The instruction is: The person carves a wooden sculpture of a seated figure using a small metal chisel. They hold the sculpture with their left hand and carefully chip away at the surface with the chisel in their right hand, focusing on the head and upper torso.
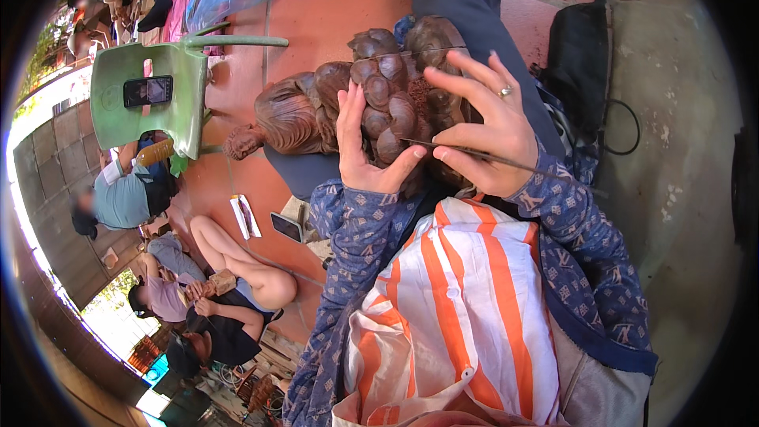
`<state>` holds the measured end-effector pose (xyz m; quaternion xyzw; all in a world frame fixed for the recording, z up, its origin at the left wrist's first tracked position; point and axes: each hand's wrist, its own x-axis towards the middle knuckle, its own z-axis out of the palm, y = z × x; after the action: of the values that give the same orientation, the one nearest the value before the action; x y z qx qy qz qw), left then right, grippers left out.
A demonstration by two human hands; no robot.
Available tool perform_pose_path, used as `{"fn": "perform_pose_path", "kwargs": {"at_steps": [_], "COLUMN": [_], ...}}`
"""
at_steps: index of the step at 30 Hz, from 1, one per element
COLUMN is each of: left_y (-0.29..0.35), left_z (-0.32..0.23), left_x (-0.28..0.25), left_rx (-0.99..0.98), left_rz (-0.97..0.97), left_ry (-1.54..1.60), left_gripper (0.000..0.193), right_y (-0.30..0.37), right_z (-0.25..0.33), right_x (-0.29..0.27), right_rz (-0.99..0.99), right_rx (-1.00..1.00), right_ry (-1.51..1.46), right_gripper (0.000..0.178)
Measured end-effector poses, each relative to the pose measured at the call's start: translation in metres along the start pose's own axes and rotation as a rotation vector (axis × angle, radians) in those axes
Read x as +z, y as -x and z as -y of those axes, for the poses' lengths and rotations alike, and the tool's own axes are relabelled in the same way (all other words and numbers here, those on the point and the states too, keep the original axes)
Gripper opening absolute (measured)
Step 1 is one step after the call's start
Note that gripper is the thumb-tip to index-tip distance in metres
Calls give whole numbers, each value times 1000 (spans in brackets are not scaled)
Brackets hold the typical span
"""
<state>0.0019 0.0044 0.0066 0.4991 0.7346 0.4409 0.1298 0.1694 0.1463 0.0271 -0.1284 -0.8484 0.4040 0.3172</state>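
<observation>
A dark brown wood carving (296,111) lies across my lap, its small figure's head toward the left and clusters of rounded, coin-like shapes in the middle. My left hand (370,149) lies against the rounded part, fingers stretched out and thumb reaching right, near the tip of a thin tool. In my right hand (498,134), which wears a ring, that thin dark rod-like tool (506,160) is pinched between thumb and fingers. Its tip meets the carving between my hands; the exact kind of tip is too small to tell. My other right fingers spread over the carving.
A green plastic chair (186,83) with a phone (148,91) on it stands at the left. Another phone (286,227) lies on the red tile floor. Several people sit at the left, one holding a wooden piece (220,283). A black bag (577,63) lies to the right.
</observation>
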Motion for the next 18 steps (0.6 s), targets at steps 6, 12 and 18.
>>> {"fn": "perform_pose_path", "kwargs": {"at_steps": [6,12,18], "left_y": [-1,1,-4], "left_z": [12,0,-9], "left_x": [-5,7,14], "left_rx": [71,-43,-22], "left_rz": [47,-69,-134], "left_ry": [174,131,-6], "left_gripper": [103,99,94], "right_y": [6,5,6], "right_z": [-5,-22,-23], "right_x": [12,13,11], "right_rz": [126,112,60], "right_rx": [106,75,108], "right_ry": [-183,-273,-324], "right_gripper": [10,10,8]}}
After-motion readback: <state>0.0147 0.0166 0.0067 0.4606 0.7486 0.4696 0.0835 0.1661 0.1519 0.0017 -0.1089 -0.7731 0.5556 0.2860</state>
